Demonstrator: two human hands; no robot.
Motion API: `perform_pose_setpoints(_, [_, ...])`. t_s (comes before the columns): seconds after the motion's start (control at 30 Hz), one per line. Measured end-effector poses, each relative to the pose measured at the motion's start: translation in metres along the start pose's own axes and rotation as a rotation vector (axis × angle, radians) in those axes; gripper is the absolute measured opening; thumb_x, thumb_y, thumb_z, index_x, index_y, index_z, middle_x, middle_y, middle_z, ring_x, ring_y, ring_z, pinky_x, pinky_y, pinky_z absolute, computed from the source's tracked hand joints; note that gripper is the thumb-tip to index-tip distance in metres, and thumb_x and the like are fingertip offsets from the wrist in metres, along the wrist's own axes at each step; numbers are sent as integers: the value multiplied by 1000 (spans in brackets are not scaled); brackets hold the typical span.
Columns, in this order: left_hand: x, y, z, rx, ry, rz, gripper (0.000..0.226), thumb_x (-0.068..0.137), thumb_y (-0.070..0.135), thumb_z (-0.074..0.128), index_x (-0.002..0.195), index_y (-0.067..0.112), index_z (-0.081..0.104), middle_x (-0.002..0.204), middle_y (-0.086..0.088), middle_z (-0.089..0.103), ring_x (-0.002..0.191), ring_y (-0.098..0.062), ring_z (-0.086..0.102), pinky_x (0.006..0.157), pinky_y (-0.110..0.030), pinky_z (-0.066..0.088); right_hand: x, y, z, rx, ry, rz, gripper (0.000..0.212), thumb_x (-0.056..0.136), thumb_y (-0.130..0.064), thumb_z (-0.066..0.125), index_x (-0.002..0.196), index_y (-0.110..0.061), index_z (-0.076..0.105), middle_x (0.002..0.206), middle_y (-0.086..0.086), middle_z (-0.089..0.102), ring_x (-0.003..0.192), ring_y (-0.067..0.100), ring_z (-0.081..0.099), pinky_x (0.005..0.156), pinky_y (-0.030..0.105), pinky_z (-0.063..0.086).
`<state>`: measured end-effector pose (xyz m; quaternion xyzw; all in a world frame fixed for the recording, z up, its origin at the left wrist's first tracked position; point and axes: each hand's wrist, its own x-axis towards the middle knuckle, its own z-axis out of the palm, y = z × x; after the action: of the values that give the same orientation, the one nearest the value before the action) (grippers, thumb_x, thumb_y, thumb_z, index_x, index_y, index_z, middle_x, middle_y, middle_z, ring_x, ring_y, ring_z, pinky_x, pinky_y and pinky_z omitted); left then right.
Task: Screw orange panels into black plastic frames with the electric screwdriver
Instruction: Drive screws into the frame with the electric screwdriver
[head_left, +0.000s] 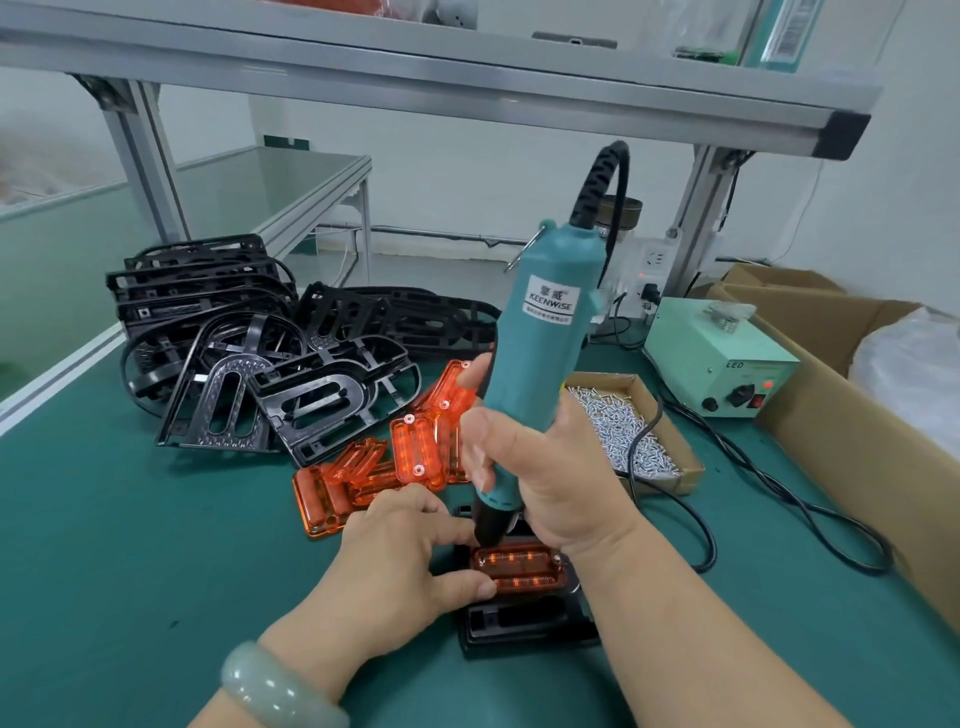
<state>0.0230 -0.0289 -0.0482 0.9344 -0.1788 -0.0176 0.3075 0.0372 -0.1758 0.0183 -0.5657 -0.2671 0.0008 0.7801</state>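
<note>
My right hand (540, 467) grips the teal electric screwdriver (540, 332), held upright with its black tip down at the left end of an orange panel (524, 569). That panel sits in a black plastic frame (524, 623) on the green mat in front of me. My left hand (405, 551) steadies the frame and panel from the left, thumb against the panel's edge and fingers by the driver tip. Several loose orange panels (395, 467) lie just behind. A heap of black frames (260, 353) lies at the back left.
A small cardboard box of silver screws (623, 431) stands to the right of the driver. A pale green power supply (722, 358) with black cables is further right. Large cardboard boxes (831, 395) line the right edge. An aluminium shelf (467, 88) hangs overhead.
</note>
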Motion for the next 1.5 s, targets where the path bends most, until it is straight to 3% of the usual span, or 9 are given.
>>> perform_pose_setpoints(0.17, [1, -2, 2, 40, 0, -13, 42, 67, 66, 67, 102, 43, 65, 100, 22, 42, 105, -9, 36, 85, -28, 26, -3, -1, -2, -9, 11, -14, 15, 76, -14, 65, 84, -27, 64, 51, 0, 49, 41, 13, 44, 49, 25, 42])
perform_pose_setpoints(0.37, [0, -1, 1, 43, 14, 5, 37, 67, 66, 68, 87, 35, 64, 95, 22, 42, 101, -8, 37, 83, -30, 30, -4, 2, -3, -22, -61, 12, 35, 79, -16, 67, 110, -30, 65, 56, -3, 52, 46, 11, 48, 52, 24, 44])
perform_pose_setpoints(0.53, [0, 0, 1, 61, 20, 18, 44, 67, 64, 68, 80, 23, 57, 93, 21, 41, 98, -9, 37, 83, -30, 32, -5, 1, -1, -41, -40, 2, 12, 76, -16, 65, 82, -27, 63, 53, -5, 51, 42, 11, 47, 49, 24, 43])
perform_pose_setpoints(0.67, [0, 4, 0, 77, 7, 17, 33, 68, 63, 68, 84, 35, 61, 93, 21, 41, 97, -7, 36, 79, -30, 28, -5, 1, 0, -49, 0, -14, 12, 74, -16, 65, 78, -27, 62, 49, -2, 49, 41, 12, 45, 49, 24, 41])
perform_pose_setpoints(0.87, [-3, 6, -3, 10, 6, 15, 35, 67, 60, 71, 52, 49, 41, 86, 20, 41, 92, -7, 37, 82, -32, 33, -3, 1, 3, -84, -34, 0, 16, 74, -19, 66, 88, -28, 66, 51, -2, 50, 43, 11, 46, 50, 24, 43])
perform_pose_setpoints(1.07, [-4, 5, -3, -19, -13, 20, 24, 67, 62, 69, 65, 68, 46, 96, 22, 45, 100, -2, 38, 91, -30, 32, -2, 0, -3, -15, 2, -10, 16, 76, -17, 65, 92, -21, 65, 51, 0, 52, 43, 15, 46, 51, 26, 44])
perform_pose_setpoints(1.23, [-4, 0, 1, -35, 25, -6, 34, 67, 63, 70, 98, 50, 64, 96, 24, 44, 103, -2, 39, 95, -29, 29, -6, 0, -8, 64, 54, -39, 14, 75, -16, 64, 89, -20, 66, 50, 0, 51, 42, 15, 46, 51, 26, 43])
perform_pose_setpoints(1.37, [-3, 2, -2, -45, 0, -8, 22, 66, 63, 70, 78, 61, 52, 96, 25, 42, 104, -1, 36, 91, -27, 24, -8, 1, -8, 72, 77, -42, 14, 74, -16, 64, 88, -19, 66, 50, 0, 49, 42, 15, 46, 52, 27, 43])
perform_pose_setpoints(1.5, [-3, 1, -2, -30, -12, -6, 21, 67, 64, 68, 82, 59, 55, 96, 25, 42, 103, -1, 36, 91, -28, 26, -9, 0, -7, 14, 50, -74, 14, 76, -17, 64, 89, -21, 66, 52, -3, 52, 43, 15, 47, 52, 28, 43])
